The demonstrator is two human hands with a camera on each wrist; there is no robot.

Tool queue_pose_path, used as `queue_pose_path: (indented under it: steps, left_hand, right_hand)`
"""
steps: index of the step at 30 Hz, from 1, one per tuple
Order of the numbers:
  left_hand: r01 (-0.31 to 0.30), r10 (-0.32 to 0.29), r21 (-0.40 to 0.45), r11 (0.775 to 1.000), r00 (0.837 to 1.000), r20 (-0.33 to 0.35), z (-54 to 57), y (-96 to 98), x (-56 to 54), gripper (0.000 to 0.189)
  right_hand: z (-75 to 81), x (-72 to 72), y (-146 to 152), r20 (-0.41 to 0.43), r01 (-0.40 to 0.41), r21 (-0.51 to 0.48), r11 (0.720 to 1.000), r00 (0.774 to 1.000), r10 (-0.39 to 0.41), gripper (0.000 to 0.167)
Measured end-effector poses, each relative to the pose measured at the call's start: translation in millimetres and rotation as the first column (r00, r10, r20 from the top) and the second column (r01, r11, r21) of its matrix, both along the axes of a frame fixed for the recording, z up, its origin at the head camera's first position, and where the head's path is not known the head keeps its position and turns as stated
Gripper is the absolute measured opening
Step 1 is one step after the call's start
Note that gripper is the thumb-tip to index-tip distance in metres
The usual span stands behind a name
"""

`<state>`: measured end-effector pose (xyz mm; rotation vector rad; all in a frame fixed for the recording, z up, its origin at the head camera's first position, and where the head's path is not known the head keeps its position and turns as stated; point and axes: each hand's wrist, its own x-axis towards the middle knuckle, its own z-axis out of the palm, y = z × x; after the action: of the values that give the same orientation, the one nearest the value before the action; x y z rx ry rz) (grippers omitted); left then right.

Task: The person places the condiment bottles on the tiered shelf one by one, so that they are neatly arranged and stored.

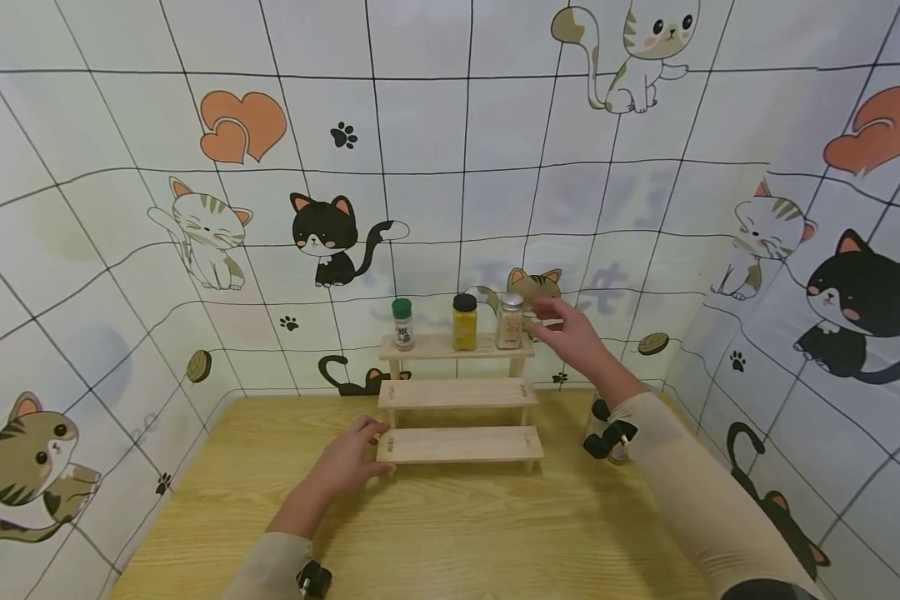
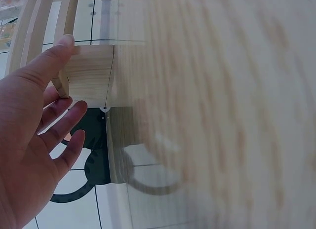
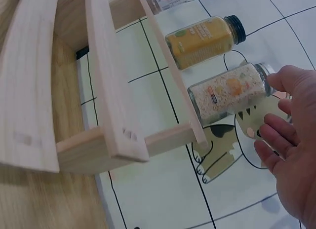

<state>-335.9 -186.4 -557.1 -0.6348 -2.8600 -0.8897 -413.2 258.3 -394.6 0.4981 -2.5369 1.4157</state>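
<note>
A three-tier wooden shelf rack [image 1: 459,446] stands on the table. My left hand [image 1: 348,460] holds the left end of its lowest board, thumb on one side and fingers on the other in the left wrist view. On the top tier, a glass jar with a silver lid [image 1: 509,323] stands at the right end, with pale flakes inside. Beside that lid is my right hand [image 1: 570,335]; its thumb is at the lid in the right wrist view, with the other visible fingers spread apart from the glass. Whether the thumb touches is unclear.
A yellow jar with a black lid [image 1: 464,325] and a green-capped shaker [image 1: 402,327] share the top tier. Partly hidden by my right forearm, more jars [image 1: 619,454] stand on the table [image 1: 450,533]. A cat-patterned wall covering [image 1: 420,208] rises behind and at both sides.
</note>
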Motion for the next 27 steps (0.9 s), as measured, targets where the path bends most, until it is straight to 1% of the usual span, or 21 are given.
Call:
queue_pose_path:
  steps: [3, 11, 16, 20, 23, 27]
  left_hand:
    - [-0.002, 0.002, -0.003, 1.000, 1.000, 0.007, 0.9, -0.5, 0.3, 0.069]
    - [-0.017, 0.017, -0.002, 1.000, 1.000, 0.012, 0.7, 0.2, -0.2, 0.068]
    - [-0.021, 0.021, -0.006, 1.000, 1.000, 0.017, -0.2, 0.3, -1.0, 0.069]
    - [-0.025, 0.025, -0.002, 1.000, 1.000, 0.015, 0.3, 0.8, -1.2, 0.069]
    - [-0.025, 0.025, -0.004, 1.000, 1.000, 0.014, 0.4, 1.1, -1.4, 0.069]
    - [-0.020, 0.020, -0.005, 1.000, 1.000, 0.016, 0.3, 0.9, -1.2, 0.069]
  right_hand:
    - [-3.6, 12.8, 10.9, -0.006, 0.012, 0.037, 0.999, 1.000, -0.012, 0.053]
    - [-13.1, 42.5, 37.9, -0.026, 0.048, 0.105, 0.993, 0.999, -0.046, 0.048]
    - [-21.3, 56.7, 53.0, -0.040, 0.071, 0.153, 0.986, 0.997, -0.066, 0.046]
    - [-27.9, 68.9, 63.3, -0.054, 0.089, 0.173, 0.981, 0.995, -0.080, 0.045]
    - [-34.9, 78.3, 71.4, -0.070, 0.116, 0.186, 0.976, 0.992, -0.105, 0.044]
    - [-47.3, 91.5, 81.7, -0.062, 0.172, 0.191, 0.966, 0.985, -0.163, 0.044]
